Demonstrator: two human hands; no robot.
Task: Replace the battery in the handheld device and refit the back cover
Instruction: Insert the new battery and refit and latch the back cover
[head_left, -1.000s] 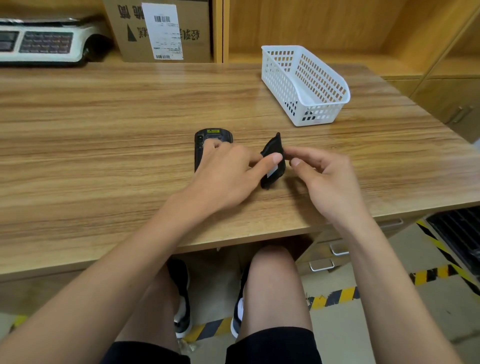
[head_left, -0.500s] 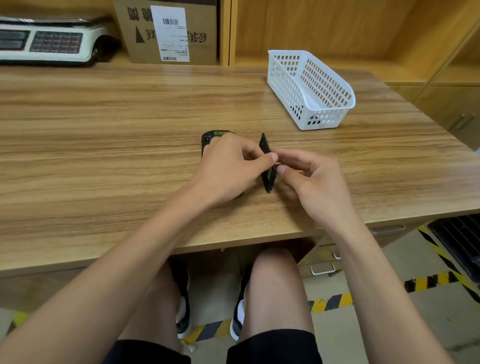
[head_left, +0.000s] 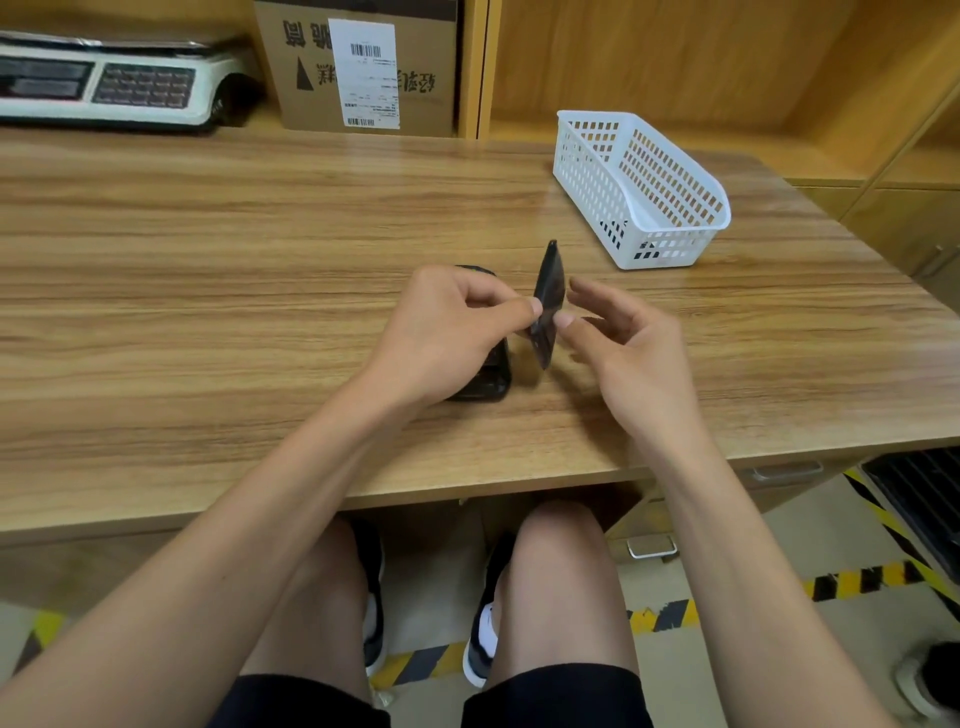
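Wood-grain desk (head_left: 208, 291), smooth laminate, w/ shelving behind. On desk: black handheld device (head_left: 488, 379) lying flat near front edge, mostly hidden under left hand (head_left: 441, 332). Black back cover (head_left: 548, 306), thin, rigid, slightly glossy plastic, held on edge just right of device, lifted clear of desk, nearly vertical.

Vs a second ago: cover now raised higher and turned thinner edge-on to camera; left hand no longer resting on device but up at cover. Left thumb and forefinger pinched on cover's left face, other fingers curled. Right hand (head_left: 623, 353) loosened: thumb tip touching cover's right face, remaining fingers spread open, so grip looks half released. Prob a hand-to-hand pass or re-orientation of cover before refit; can't tell if battery already swapped, bay hidden.

Far right: white plastic basket (head_left: 675, 171), lattice walls, rounded rim. Back left: electronic scale (head_left: 104, 88). Back centre: cardboard box (head_left: 363, 67) w/ barcode label.
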